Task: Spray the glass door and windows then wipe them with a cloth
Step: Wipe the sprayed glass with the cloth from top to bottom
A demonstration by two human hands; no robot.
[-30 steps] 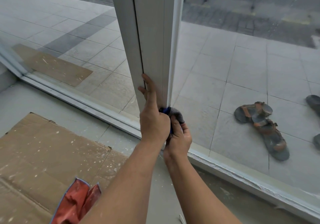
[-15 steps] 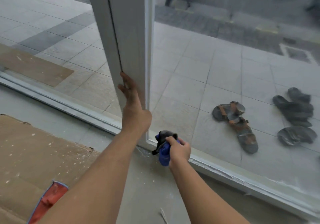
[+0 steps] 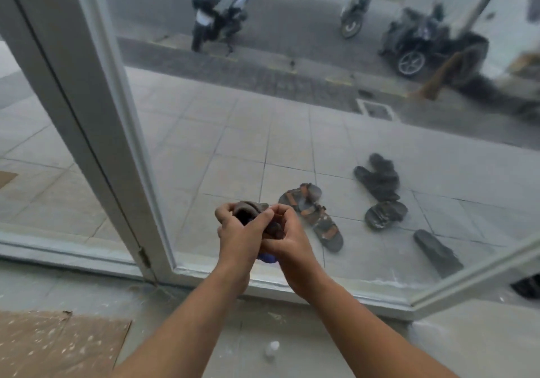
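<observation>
The grey floor (image 3: 73,287) in front of you carries a speckled cardboard sheet (image 3: 58,345) at left. A small white object (image 3: 271,348) lies further right.

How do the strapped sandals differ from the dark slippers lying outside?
The strapped sandals have orange-brown straps; the dark slippers look plain dark grey. The sandals lie touching as one pair; the slippers are scattered to their right, one lying apart from the rest. Both sit unworn on the tiled pavement outside.
</observation>
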